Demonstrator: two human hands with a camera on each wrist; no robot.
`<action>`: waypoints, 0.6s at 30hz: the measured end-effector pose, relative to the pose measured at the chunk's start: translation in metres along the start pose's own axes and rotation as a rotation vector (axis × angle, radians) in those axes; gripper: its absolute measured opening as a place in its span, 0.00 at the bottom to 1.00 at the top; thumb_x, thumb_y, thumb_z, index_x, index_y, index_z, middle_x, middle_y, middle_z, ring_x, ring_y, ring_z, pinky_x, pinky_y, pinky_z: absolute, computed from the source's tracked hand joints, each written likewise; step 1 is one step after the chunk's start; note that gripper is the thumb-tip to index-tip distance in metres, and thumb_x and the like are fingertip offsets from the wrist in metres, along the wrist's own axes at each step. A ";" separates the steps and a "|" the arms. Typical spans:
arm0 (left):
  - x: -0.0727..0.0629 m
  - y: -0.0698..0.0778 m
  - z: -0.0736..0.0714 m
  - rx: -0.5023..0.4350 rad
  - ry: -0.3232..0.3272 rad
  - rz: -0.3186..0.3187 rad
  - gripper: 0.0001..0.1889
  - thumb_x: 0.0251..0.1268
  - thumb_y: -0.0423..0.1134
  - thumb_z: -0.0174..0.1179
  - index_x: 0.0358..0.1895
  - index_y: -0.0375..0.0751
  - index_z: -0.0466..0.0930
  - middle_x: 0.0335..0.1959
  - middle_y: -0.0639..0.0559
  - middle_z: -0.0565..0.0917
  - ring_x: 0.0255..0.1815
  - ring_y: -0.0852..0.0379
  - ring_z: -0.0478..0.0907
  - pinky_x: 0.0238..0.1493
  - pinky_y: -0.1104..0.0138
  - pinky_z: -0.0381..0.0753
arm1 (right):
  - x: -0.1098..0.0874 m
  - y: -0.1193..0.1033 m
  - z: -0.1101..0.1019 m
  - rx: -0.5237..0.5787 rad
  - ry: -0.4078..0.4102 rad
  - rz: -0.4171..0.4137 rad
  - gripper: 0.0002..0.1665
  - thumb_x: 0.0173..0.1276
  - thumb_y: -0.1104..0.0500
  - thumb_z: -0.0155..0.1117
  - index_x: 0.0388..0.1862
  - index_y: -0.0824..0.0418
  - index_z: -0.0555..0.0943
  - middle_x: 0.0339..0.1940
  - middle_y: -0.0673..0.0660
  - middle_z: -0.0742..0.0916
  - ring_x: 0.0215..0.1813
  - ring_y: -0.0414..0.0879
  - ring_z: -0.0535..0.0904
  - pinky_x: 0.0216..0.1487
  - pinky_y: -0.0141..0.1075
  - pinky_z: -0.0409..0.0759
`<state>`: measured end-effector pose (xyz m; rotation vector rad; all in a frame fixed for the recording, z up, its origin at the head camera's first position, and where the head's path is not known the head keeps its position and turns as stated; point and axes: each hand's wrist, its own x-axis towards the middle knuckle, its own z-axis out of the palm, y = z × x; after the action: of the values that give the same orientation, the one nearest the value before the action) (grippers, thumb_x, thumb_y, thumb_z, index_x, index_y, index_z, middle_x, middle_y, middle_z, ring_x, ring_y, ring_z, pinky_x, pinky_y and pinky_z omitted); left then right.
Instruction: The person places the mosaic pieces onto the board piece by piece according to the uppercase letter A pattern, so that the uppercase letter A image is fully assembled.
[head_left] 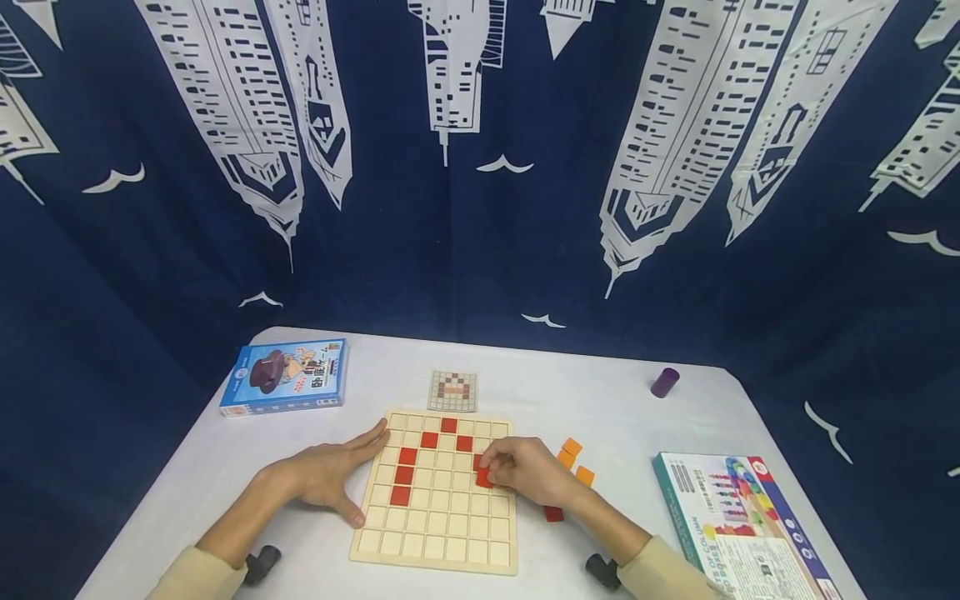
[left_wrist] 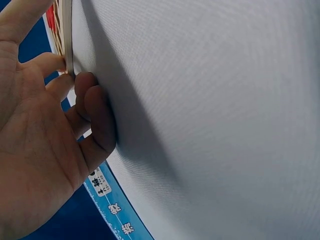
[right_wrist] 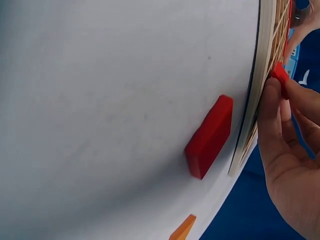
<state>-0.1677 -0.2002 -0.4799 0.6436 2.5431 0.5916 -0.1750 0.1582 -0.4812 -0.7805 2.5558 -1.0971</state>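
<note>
Backdrop cloth [head_left: 450,233]: from the head view we note dark blue with white printed towers pointing downward, behind the white table [head_left: 600,417].
Grid board [head_left: 438,504]: flat on the table, between our two hands; red tiles [head_left: 403,475] sit in its cells in a peaked outline.
Held tile [head_left: 483,478]: red, over the board's right side, low on that arm of the outline; it looks square, so we find no long axis to follow.
Right hand [head_left: 531,468]: the nearer one; the held tile lies at its fingertips, left of the palm.
Left hand [head_left: 324,477]: across the board, thumb and forefinger spread well apart along the left edge.
Loose pieces: a loose red tile [head_left: 553,514] and orange tiles [head_left: 585,476], right of the board.
Board's left edge: in the left wrist view we see fingertips against it, nothing gripped.
Tile tilt: in the right wrist view we see thumb and finger pinched on the held tile, which stands tilted at the board; whether its lower edge touches a cell, we cannot tell.
Tile to cell: this angle, we judge, is what the right hand's next movement turns on; the loose red tile lies apart, outside the rim.
</note>
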 end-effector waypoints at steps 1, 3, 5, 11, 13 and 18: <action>0.000 0.000 0.000 -0.001 0.000 -0.001 0.70 0.30 0.65 0.79 0.82 0.49 0.51 0.84 0.54 0.41 0.79 0.38 0.57 0.67 0.37 0.67 | 0.001 -0.001 0.001 -0.001 0.000 -0.001 0.09 0.64 0.67 0.71 0.39 0.55 0.86 0.32 0.47 0.85 0.33 0.36 0.78 0.38 0.29 0.80; 0.000 -0.001 0.000 -0.006 -0.001 0.001 0.70 0.30 0.65 0.79 0.82 0.49 0.51 0.84 0.54 0.41 0.79 0.38 0.57 0.67 0.37 0.67 | 0.002 -0.002 0.002 -0.001 -0.006 0.005 0.09 0.64 0.67 0.70 0.39 0.55 0.86 0.32 0.47 0.86 0.33 0.36 0.79 0.37 0.29 0.80; 0.000 -0.001 0.000 -0.007 -0.001 0.005 0.70 0.30 0.66 0.79 0.82 0.49 0.50 0.84 0.54 0.41 0.79 0.38 0.57 0.67 0.37 0.67 | 0.002 -0.004 0.004 -0.008 -0.014 0.015 0.08 0.64 0.67 0.70 0.38 0.54 0.86 0.31 0.46 0.86 0.33 0.36 0.79 0.37 0.29 0.80; 0.002 -0.004 0.001 0.001 -0.003 0.001 0.70 0.30 0.66 0.79 0.82 0.50 0.50 0.84 0.56 0.41 0.79 0.39 0.56 0.67 0.38 0.67 | 0.003 -0.004 0.006 -0.051 -0.016 0.016 0.08 0.64 0.66 0.71 0.36 0.53 0.86 0.30 0.42 0.84 0.33 0.35 0.79 0.38 0.29 0.80; 0.002 -0.004 0.001 0.003 -0.001 0.003 0.70 0.30 0.66 0.79 0.82 0.50 0.51 0.84 0.56 0.41 0.79 0.39 0.56 0.67 0.38 0.67 | 0.004 -0.005 0.006 -0.060 -0.011 0.010 0.07 0.63 0.65 0.72 0.36 0.53 0.86 0.31 0.42 0.83 0.34 0.35 0.78 0.38 0.29 0.79; 0.001 -0.003 0.001 -0.005 -0.003 0.006 0.69 0.30 0.65 0.79 0.82 0.50 0.51 0.84 0.55 0.41 0.79 0.38 0.57 0.67 0.38 0.67 | 0.004 -0.005 0.008 -0.081 -0.007 0.011 0.07 0.62 0.64 0.73 0.36 0.53 0.86 0.31 0.43 0.81 0.33 0.35 0.75 0.36 0.29 0.77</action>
<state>-0.1688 -0.2018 -0.4826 0.6505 2.5372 0.5994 -0.1731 0.1485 -0.4832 -0.7872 2.6101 -0.9910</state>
